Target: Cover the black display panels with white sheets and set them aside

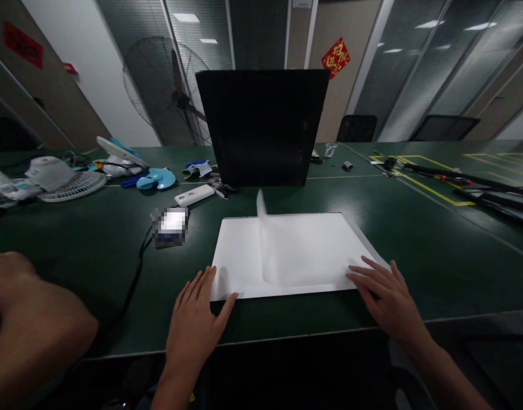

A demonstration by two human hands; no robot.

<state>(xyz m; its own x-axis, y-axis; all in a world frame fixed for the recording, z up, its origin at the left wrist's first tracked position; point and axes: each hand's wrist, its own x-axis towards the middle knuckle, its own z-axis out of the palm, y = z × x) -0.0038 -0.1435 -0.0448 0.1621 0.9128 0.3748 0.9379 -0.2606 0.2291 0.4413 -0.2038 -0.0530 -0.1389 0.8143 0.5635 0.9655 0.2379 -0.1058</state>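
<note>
A blank white booklet or pad of paper (304, 250) lies spread on the green table in front of me. One page stands partly lifted (261, 205) near its middle, its top end blurred. My left hand (197, 319) rests at the lower left corner, fingers stretched along the left edge and thumb at the bottom edge. Over the lower right part lies my right hand (385, 290), fingers spread out and touching the paper. Neither hand grips anything.
A black panel (264, 128) stands behind the paper. Left of it are a power strip (195, 195), a pixelated device (171, 226) with a cable, blue fan blades (156, 178) and a white fan part (73, 185). Another person's arm (35, 313) reaches in at far left. Black rods (458, 173) lie right.
</note>
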